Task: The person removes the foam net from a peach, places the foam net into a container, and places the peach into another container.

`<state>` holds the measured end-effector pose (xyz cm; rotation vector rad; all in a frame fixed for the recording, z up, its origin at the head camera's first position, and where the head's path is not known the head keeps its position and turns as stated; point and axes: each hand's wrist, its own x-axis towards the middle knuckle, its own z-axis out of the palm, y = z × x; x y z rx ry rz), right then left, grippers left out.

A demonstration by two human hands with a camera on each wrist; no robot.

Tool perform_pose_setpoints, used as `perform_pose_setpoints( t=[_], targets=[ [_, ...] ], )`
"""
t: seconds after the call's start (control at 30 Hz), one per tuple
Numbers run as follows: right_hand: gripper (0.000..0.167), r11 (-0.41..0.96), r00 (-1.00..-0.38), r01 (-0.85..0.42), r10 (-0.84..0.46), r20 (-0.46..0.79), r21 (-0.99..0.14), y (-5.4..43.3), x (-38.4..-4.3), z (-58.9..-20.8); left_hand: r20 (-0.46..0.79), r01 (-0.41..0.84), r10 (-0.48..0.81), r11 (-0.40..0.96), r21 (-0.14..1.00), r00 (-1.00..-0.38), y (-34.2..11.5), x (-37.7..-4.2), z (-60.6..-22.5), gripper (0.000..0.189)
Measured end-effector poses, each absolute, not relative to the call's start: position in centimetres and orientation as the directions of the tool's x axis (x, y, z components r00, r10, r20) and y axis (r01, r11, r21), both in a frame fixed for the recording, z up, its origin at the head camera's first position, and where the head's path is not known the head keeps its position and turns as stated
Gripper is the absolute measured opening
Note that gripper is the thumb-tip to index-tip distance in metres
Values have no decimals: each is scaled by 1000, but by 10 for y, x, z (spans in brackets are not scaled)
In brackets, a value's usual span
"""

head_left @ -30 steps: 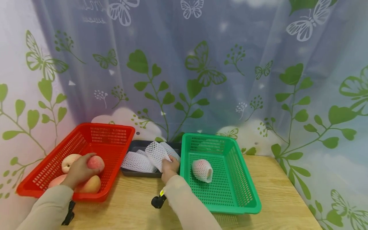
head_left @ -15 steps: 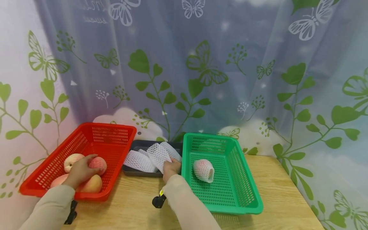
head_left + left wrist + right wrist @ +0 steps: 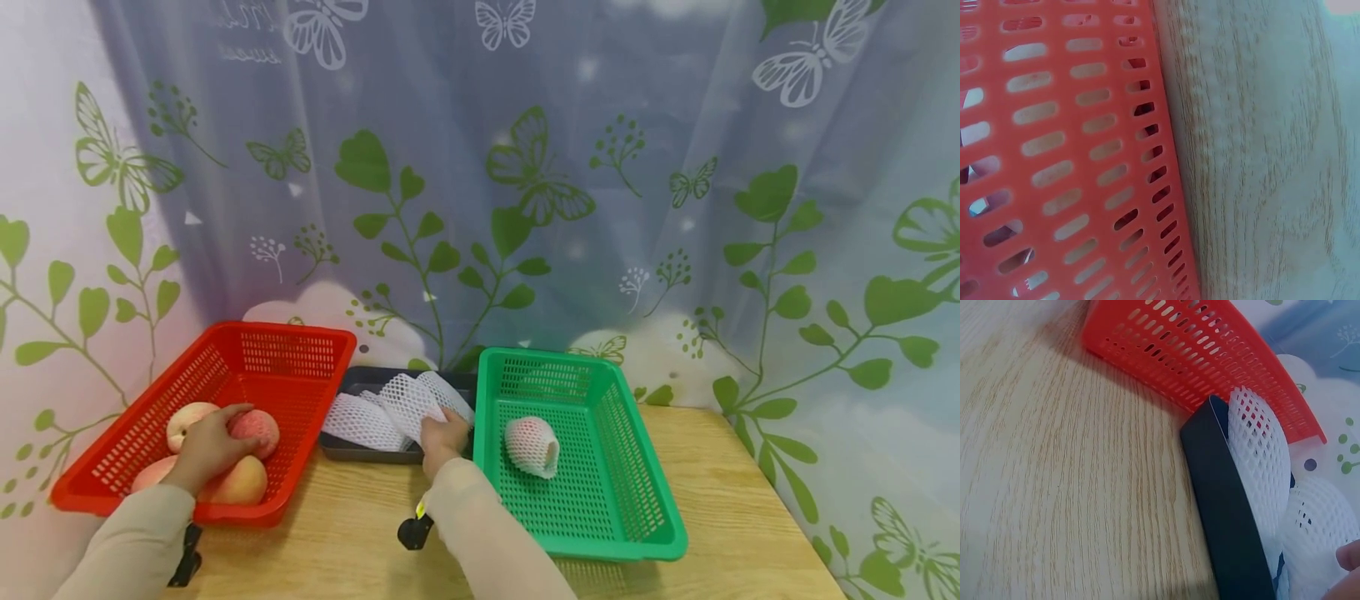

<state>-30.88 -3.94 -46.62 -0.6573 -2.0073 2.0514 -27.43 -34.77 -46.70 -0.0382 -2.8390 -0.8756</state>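
In the head view my left hand [image 3: 212, 450] reaches into the red basket [image 3: 288, 400] and grips a pink peach [image 3: 260, 429]. More peaches lie around it, among them a pale one [image 3: 184, 422] and a yellowish one [image 3: 242, 481]. My right hand [image 3: 444, 437] pinches the near end of a white foam net sleeve [image 3: 407, 400] over the dark tray [image 3: 360, 455]. Other foam net sleeves [image 3: 1260, 456] lie in that tray. In the right wrist view only fingertips [image 3: 1349, 556] show at the right edge. The left wrist view hides the left hand behind the basket wall [image 3: 1060, 150].
A green basket [image 3: 645, 458] stands right of the tray, holding one peach in a foam net sleeve [image 3: 531, 446]. The tray sits between the two baskets on the wooden table [image 3: 337, 533]. A printed curtain [image 3: 450, 208] hangs close behind them.
The head view has shifted slightly. Both hands keep their holds, on the peach and on the foam net sleeve, and stay nearly still.
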Motion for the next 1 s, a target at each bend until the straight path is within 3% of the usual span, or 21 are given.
perform_pose_setpoints(
  t=[0.33,0.63,0.77,1.0],
  targets=[
    [45,40,-881,111,467,-80,-993,-40,-309,-465,175,79,-29,813,577,-984,-346,-272,-467,66],
    [47,182,-881,-5,465,90,-983,-40,-308,-464,183,76,-40,808,584,-982,-347,-275,-469,68],
    [46,191,-894,-4,438,88,-982,-39,-306,-458,177,71,-44,803,592,-983,-350,-276,-470,70],
    [49,67,-925,39,379,-11,-997,-36,-305,-447,157,51,-73,747,663,-985,-349,-275,-463,75]
  ],
)
